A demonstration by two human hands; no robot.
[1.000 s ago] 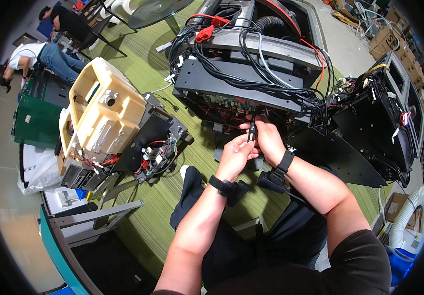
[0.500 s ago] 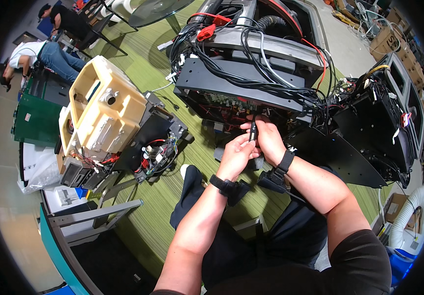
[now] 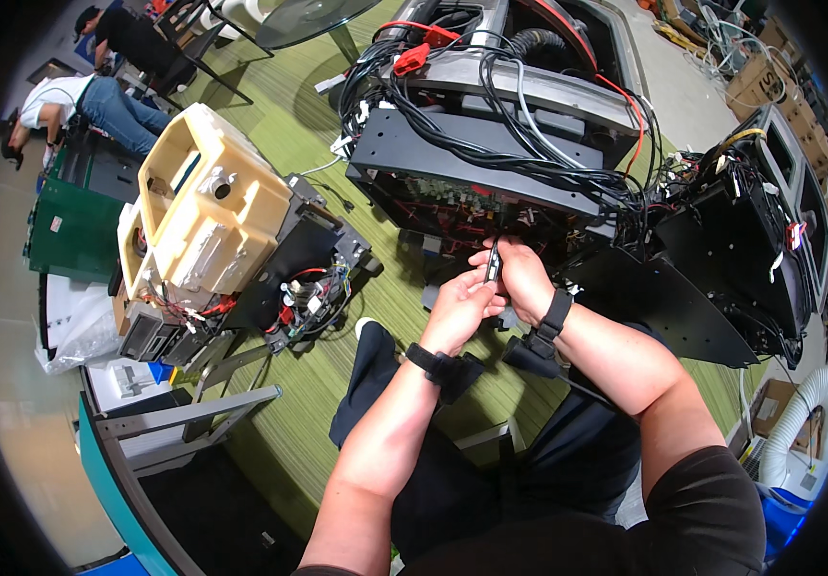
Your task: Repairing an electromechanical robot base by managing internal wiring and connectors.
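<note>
Both hands are closed around a slim black screwdriver (image 3: 494,260), held upright at the near edge of a black metal housing (image 3: 472,163). My left hand (image 3: 462,309) grips the lower part of its handle. Higher up, the fingers of my right hand (image 3: 526,280) wrap round it, partly hidden from view. The tool's far end points into the housing's open side, where a green circuit board (image 3: 457,197) and red wires show; its tip cannot be made out. Thick bundles of black cable (image 3: 491,144) lie across the housing.
A cream plastic moulding (image 3: 208,206) on a machine base stands at the left, with loose wiring beside it. Black panels (image 3: 687,288) lean at the right. A metal frame (image 3: 193,413) is near my left leg. Two people (image 3: 97,101) work at the far left.
The view has shifted slightly, so the housing appears a little lower and farther right. Both hands keep their hold on the screwdriver in nearly the same place.
</note>
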